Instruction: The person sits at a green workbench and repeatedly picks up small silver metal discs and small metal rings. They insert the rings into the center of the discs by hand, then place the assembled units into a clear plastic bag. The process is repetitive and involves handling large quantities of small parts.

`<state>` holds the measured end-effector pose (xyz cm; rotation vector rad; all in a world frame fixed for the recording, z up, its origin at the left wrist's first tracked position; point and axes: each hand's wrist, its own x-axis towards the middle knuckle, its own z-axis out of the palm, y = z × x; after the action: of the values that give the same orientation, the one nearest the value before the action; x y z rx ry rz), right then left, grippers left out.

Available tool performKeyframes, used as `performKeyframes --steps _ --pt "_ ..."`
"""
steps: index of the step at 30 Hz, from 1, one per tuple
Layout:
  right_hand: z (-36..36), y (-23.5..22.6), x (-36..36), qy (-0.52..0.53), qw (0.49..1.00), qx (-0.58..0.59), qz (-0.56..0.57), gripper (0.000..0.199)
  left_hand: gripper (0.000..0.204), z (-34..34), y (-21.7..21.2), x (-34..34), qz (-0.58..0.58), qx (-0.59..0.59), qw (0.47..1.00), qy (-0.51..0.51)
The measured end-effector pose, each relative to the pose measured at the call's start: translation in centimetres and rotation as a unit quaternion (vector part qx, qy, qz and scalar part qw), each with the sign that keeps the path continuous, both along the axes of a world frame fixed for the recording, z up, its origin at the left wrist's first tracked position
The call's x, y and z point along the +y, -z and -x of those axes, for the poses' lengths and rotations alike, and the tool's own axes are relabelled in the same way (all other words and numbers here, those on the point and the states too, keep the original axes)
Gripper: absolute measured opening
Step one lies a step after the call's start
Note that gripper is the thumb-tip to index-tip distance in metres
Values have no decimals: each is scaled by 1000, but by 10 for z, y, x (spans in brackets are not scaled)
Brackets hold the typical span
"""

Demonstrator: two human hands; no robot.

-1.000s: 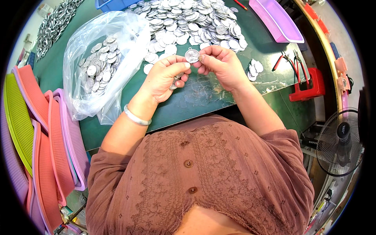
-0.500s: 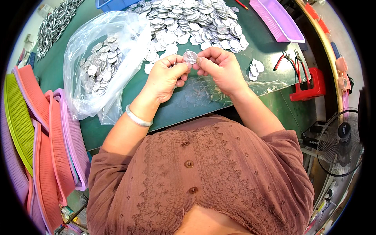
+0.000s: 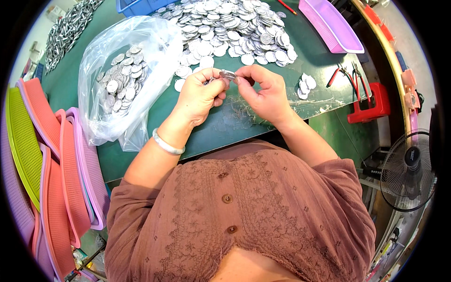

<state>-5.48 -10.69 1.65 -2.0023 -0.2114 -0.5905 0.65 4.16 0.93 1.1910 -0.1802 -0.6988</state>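
A round silver-coloured metal medal [image 3: 228, 74] is tilted nearly edge-on between my two hands. My left hand [image 3: 201, 94] is closed, pinching its left side between thumb and forefinger; something small and metallic also shows among these fingers, too small to make out. My right hand [image 3: 264, 91] grips the medal's right edge with thumb and forefinger. Beyond my hands spreads a large heap of similar medals [image 3: 225, 21]. To the left, a clear plastic bag [image 3: 162, 61] lies open with many medals [image 3: 123, 77] inside. A small pile of medals [image 3: 306, 86] sits right of my right hand.
Red-handled pliers [image 3: 355, 82] lie at the green table's [image 3: 188, 143] right edge, near a red stand [image 3: 378, 101]. A purple basket [image 3: 329, 23] and blue bin [image 3: 141, 5] stand behind. Metal parts [image 3: 70, 30] are piled far left; stacked baskets [image 3: 70, 174] and a fan [image 3: 408, 174] flank me.
The medal has turned from showing its face to nearly edge-on. My right fingers have shifted their hold on its edge and curled. Both hands stay in about the same place.
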Motion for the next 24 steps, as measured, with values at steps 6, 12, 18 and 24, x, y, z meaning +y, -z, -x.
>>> performKeyframes --steps 6,12,18,24 --pt "1 -2 -2 9 998 -42 41 7 10 -4 0 3 41 57 997 33" --pt "-3 -1 -8 -12 947 124 -296 9 43 -18 9 9 259 265 926 77" --pt "-4 0 -13 -14 921 160 -354 10 52 -16 4 7 282 282 915 56" --pt "-4 2 -17 -50 918 188 -346 10 54 -16 5 8 321 290 897 89"
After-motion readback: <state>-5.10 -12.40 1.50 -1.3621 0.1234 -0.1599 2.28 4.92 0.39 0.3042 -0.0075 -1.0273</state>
